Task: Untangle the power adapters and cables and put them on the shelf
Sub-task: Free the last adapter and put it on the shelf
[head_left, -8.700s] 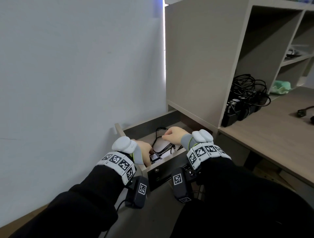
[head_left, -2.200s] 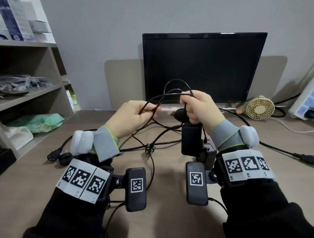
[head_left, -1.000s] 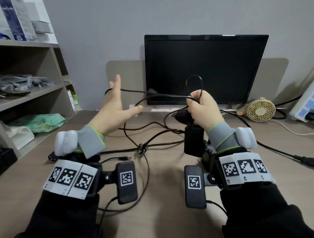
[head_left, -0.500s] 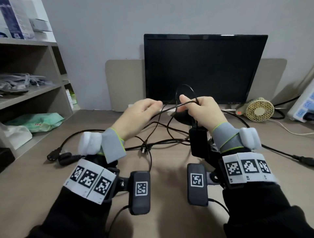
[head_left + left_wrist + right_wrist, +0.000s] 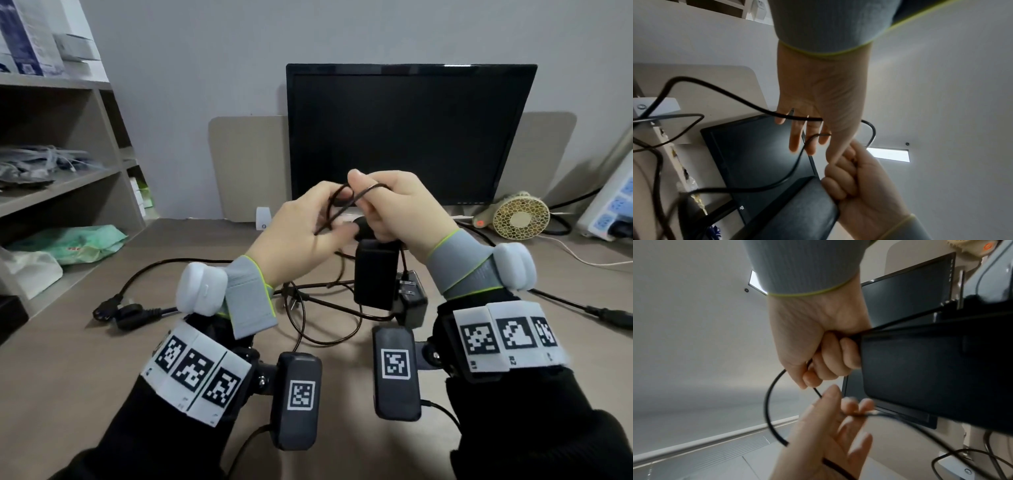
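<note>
Black cable (image 5: pixel 337 209) btwn both hands, above desk (image 5: pixel 85 346).

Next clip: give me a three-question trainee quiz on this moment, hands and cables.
1. True or false: the power adapter lies flat on the desk.
2. Which hand grips the adapter's cord end? A left hand B right hand
3. Fill in: a thin cable runs across the left hand's ____.

Key: 1 false, it hangs from the right hand above the desk. 2 B. 3 fingers.
</note>
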`<action>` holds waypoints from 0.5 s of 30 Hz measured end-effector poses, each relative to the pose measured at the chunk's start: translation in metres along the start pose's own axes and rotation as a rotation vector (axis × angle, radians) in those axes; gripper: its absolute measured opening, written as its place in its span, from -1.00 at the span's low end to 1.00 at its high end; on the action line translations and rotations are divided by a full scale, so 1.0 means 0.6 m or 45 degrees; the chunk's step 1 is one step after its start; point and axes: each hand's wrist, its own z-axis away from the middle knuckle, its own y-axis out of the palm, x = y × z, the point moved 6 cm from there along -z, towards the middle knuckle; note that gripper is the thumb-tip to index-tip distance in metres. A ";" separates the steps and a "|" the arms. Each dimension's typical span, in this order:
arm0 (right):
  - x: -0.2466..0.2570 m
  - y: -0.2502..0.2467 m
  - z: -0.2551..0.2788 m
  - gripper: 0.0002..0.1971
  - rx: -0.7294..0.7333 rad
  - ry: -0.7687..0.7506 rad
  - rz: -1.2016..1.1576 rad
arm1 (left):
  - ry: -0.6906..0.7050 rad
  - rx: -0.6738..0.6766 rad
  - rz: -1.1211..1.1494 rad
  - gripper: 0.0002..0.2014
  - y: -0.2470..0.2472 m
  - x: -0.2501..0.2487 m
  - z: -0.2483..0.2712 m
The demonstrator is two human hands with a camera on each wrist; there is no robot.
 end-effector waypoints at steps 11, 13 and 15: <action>-0.049 0.045 0.008 -0.66 0.289 0.295 -0.118 | -0.160 -0.256 -0.095 -0.84 -0.071 0.050 -0.005; -0.054 0.047 0.009 -0.64 0.318 0.312 -0.103 | -0.153 -0.218 -0.110 -0.86 -0.071 0.050 -0.005; -0.053 0.038 0.007 -0.63 0.283 0.295 -0.118 | -0.179 -0.172 -0.126 -0.87 -0.071 0.060 -0.002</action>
